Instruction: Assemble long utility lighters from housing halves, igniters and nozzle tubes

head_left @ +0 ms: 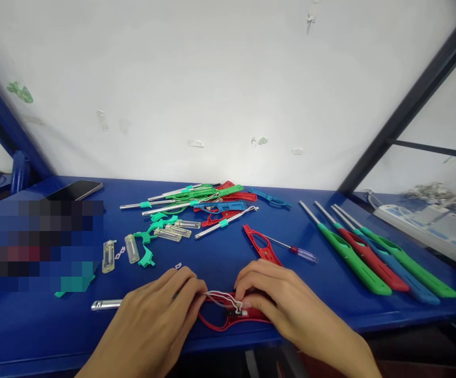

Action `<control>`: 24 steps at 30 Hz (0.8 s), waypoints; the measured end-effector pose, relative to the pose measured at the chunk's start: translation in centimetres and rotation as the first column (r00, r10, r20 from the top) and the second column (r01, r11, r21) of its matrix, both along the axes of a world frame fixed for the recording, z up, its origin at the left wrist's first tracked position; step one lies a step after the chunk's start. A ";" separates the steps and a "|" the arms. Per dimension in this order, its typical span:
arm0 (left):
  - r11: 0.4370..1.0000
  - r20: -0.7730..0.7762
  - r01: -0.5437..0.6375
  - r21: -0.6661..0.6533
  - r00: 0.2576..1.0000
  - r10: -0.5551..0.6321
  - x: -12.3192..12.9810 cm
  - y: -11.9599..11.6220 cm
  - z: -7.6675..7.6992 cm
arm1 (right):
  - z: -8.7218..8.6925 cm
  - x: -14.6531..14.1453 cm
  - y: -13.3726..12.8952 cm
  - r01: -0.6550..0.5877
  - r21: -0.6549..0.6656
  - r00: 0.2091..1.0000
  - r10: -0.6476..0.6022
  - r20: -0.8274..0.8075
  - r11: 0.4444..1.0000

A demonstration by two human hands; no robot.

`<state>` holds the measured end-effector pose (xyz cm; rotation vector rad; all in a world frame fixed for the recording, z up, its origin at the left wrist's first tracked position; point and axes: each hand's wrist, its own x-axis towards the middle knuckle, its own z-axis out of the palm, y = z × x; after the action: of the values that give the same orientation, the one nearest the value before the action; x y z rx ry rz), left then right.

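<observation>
A red utility lighter (215, 327) lies at the table's front edge with its casing open, showing white wires (222, 295) and a small black-and-white igniter part (237, 313). Its metal tube (105, 304) sticks out to the left from under my left hand (159, 310). The left fingers are closed over the join of tube and casing, their tips at the wires. My right hand (280, 296) pinches around the wire ends above the igniter, covering the casing's right end. Beyond the right hand lies a loose red casing half (260, 245), with a screwdriver (304, 254) beside it.
Several assembled lighters (353, 257) lie in a row at the right. Metal tubes (165, 208) and coloured casing halves (231, 210) are heaped at the back. Clear fuel tanks (132, 249) and green plastic pieces (146, 257) lie left of centre. A phone (78, 190) rests at the back left.
</observation>
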<state>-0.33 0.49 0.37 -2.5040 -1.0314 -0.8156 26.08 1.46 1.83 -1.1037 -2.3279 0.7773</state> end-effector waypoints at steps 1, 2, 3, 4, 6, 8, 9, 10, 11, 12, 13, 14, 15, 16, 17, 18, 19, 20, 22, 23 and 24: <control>1.000 0.003 0.002 -0.008 1.000 -0.002 0.0 0.0 0.0 | 0.0 0.0 0.0 0.015 -0.017 1.000 -0.015 -0.026 1.000; 1.000 0.005 0.004 -0.016 1.000 -0.003 0.0 0.1 0.0 | -0.1 0.1 0.1 0.035 -0.036 0.998 -0.037 -0.051 0.999; 1.000 0.007 0.003 -0.023 1.000 -0.003 0.0 0.1 0.0 | -0.2 0.1 0.2 0.057 -0.055 0.996 -0.061 -0.072 0.997; 1.000 0.007 0.001 -0.031 1.000 -0.001 0.0 0.1 0.0 | -0.2 0.1 0.2 0.076 -0.069 0.993 -0.082 -0.086 0.995; 0.999 0.012 -0.005 -0.042 1.000 0.006 0.0 0.1 0.0 | -0.3 0.2 0.2 0.102 -0.081 0.990 -0.109 -0.094 0.992; 0.999 0.012 -0.002 -0.050 1.000 0.002 0.0 0.2 0.1 | -0.3 0.2 0.1 0.107 -0.074 0.990 -0.113 -0.085 0.992; 0.999 0.005 0.006 -0.050 1.000 -0.006 0.0 0.2 0.1 | -0.3 0.2 0.0 0.107 -0.066 0.991 -0.112 -0.079 0.992; 0.999 -0.002 0.013 -0.047 1.000 -0.013 -0.1 0.2 0.1 | -0.3 0.1 -0.1 0.109 -0.058 0.991 -0.113 -0.073 0.992; 0.999 -0.007 0.018 -0.044 1.000 -0.018 -0.1 0.2 0.2 | -0.3 0.1 -0.2 0.113 -0.051 0.991 -0.116 -0.068 0.992; 0.999 -0.012 0.023 -0.044 1.000 -0.023 -0.2 0.2 0.2 | -0.3 0.1 -0.3 0.117 -0.045 0.991 -0.120 -0.065 0.992; 0.999 -0.012 0.027 -0.045 1.000 -0.027 -0.2 0.3 0.2 | -0.3 0.1 -0.4 0.121 -0.039 0.990 -0.123 -0.064 0.992; 0.998 -0.008 0.029 -0.049 1.000 -0.029 -0.3 0.3 0.3 | -0.4 0.1 -0.4 0.123 -0.035 0.990 -0.125 -0.066 0.992; 0.998 -0.004 0.036 -0.055 0.999 -0.036 -0.3 0.3 0.3 | -0.5 0.1 -0.5 0.124 -0.031 0.990 -0.126 -0.069 0.992; 0.997 0.000 0.042 -0.059 0.999 -0.042 -0.3 0.3 0.3 | -0.6 0.1 -0.5 0.125 -0.026 0.989 -0.126 -0.073 0.992; 0.997 0.004 0.046 -0.056 0.999 -0.046 -0.3 0.4 0.4 | -0.7 0.1 -0.5 0.126 -0.019 0.989 -0.127 -0.078 0.992; 0.998 0.008 0.049 -0.048 0.999 -0.049 -0.4 0.4 0.4 | -0.8 0.1 -0.6 0.130 -0.009 0.988 -0.130 -0.084 0.992; 0.998 0.014 0.048 -0.034 0.999 -0.048 -0.4 0.4 0.4 | -0.9 0.1 -0.6 0.134 -0.001 0.987 -0.134 -0.087 0.991; 0.999 0.023 0.050 -0.017 0.999 -0.049 -0.5 0.4 0.4 | -1.0 0.1 -0.6 0.139 0.003 0.986 -0.138 -0.091 0.990; 0.998 0.041 0.060 0.005 0.997 -0.061 -0.9 0.4 0.4 | -1.2 0.0 -0.6 0.148 -0.001 0.984 -0.147 -0.096 0.989; 0.997 0.050 0.071 0.011 0.996 -0.071 -1.1 0.4 0.3 | -1.3 0.0 -0.5 0.150 -0.008 0.984 -0.150 -0.096 0.989; 0.997 0.060 0.073 0.018 0.995 -0.074 -1.4 0.4 0.2 | -1.4 0.0 -0.5 0.151 -0.013 0.984 -0.151 -0.094 0.989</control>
<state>-1.73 0.94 0.57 -2.5316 -0.9535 -0.9225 26.05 0.96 0.46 -1.2034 -2.1372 0.7633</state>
